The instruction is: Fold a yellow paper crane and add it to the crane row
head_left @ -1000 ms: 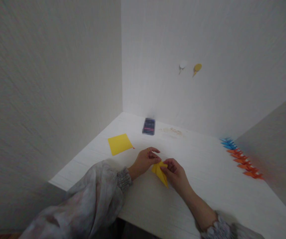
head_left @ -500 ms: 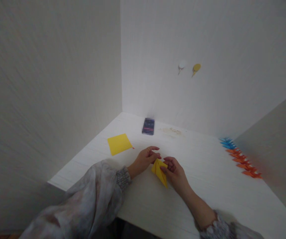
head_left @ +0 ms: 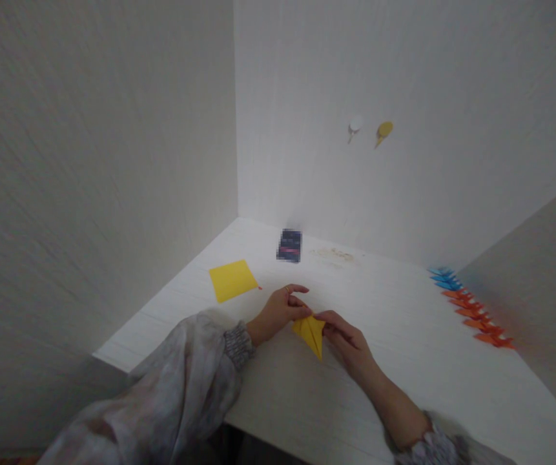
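A partly folded piece of yellow origami paper [head_left: 310,334] is held between my hands above the white table, its long point towards me. My left hand [head_left: 282,309] pinches its far top corner between thumb and fingers, the index finger stretched out above. At the right edge of the paper, my right hand [head_left: 348,339] grips with its fingers closed; the index finger lies along the upper edge and the thumb is mostly hidden. To the left of my hands lies a stack or sheet of yellow square paper [head_left: 232,280], flat on the table.
A dark, blurred-out flat object [head_left: 290,246] lies near the back wall. Blue folded paper cranes [head_left: 445,278] and orange ones [head_left: 478,316] stand in a row along the right wall. White and yellow hooks [head_left: 385,130] are on the back wall. The table's front edge [head_left: 268,441] is close to me.
My right thumb has left the front face of the yellow paper, and the right hand has shifted to its right edge with the index finger on top. The paper has tilted slightly.
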`<action>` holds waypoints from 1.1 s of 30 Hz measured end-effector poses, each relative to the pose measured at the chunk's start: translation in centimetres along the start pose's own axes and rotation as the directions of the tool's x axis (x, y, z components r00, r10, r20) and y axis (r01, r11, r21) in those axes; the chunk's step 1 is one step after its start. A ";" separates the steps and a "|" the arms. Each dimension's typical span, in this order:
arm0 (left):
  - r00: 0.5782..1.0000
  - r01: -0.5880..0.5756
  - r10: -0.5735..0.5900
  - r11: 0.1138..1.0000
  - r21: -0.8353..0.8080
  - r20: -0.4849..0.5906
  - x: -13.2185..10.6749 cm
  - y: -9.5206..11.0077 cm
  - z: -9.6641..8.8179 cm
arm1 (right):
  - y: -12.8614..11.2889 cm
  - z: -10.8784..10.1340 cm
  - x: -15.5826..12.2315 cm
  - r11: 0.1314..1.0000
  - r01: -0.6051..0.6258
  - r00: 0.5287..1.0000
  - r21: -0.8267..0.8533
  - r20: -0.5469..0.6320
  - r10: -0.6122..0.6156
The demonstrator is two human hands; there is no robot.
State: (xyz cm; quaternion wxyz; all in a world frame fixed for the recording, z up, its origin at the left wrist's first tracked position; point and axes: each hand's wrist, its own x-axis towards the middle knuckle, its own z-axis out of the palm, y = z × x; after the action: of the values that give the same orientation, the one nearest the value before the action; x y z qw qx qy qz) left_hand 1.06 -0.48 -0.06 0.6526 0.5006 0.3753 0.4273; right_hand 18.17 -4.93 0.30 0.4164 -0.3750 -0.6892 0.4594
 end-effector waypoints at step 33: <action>0.993 0.094 -0.084 0.989 -0.115 0.088 -0.2 -0.4 0.9 | 1.0 -0.3 0.7 0.978 -0.025 0.998 -0.208 -0.054 0.014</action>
State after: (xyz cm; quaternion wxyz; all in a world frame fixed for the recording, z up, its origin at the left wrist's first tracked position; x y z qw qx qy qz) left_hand 1.83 -1.01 -0.21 0.7147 0.4608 0.3436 0.3985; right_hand 18.29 -3.87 -0.45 0.3881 -0.4353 -0.7187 0.3786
